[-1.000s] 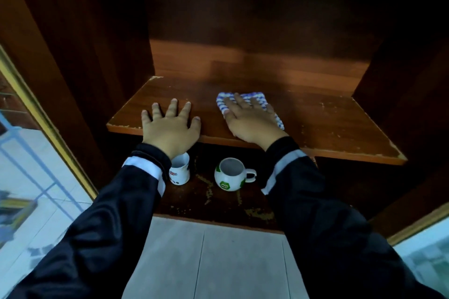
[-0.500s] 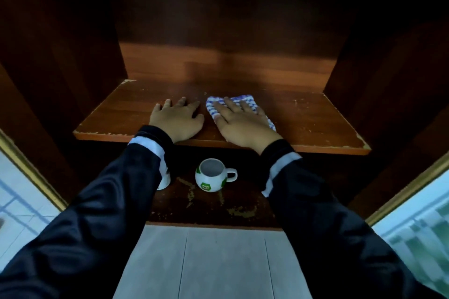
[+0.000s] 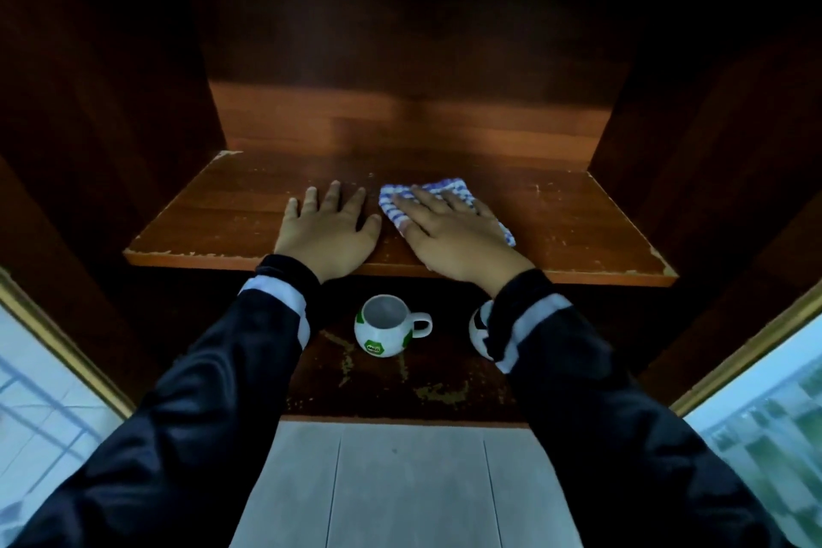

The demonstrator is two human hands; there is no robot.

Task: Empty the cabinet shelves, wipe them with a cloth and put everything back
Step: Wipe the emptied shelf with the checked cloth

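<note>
We see a glossy black left sleeve (image 3: 200, 392) and a matching right sleeve (image 3: 622, 414), each with a white band (image 3: 273, 296) behind a dark cuff (image 3: 289, 271). Our left hand (image 3: 327, 231) and right hand (image 3: 458, 240) are bare.

Floor (image 3: 409, 485), bottom centre: pale grey tiles, straight joints. Left glass panel (image 3: 40, 405), lower left, and right glass panel (image 3: 765, 409), lower right: gold-coloured frames, bright daylight behind; blurred green behind the right one. Cabinet (image 3: 111, 80), upper frame: dark brown wood, deeply shadowed, back panel faintly glossy.

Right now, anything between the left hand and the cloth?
Nothing: the head view shows only a narrow strip of bare shelf between the left hand and the cloth.
</note>
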